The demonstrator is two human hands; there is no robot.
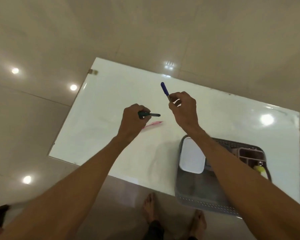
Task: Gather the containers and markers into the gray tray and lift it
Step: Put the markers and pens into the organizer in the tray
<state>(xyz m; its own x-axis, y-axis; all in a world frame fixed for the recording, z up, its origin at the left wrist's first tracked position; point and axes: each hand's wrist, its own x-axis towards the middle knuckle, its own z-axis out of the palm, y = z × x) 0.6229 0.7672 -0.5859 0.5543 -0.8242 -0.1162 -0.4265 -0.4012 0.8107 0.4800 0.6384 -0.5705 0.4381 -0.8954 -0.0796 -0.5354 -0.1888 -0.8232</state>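
One white table (111,94) across the middle. Gray tray (194,196) at its near right corner. Inside, a white container (191,156) at far left, a brownish divided container (251,154) at far right, and something yellow (260,168) beside it, too blurred to name. Left hand (133,118) above the table, fingers (143,109) curled round a dark green marker (153,115), tip pointing right. Right hand (184,108) pinching a blue marker (164,89), blue end pointing away. Pink marker (153,124) flat on the table, just beneath the left hand.
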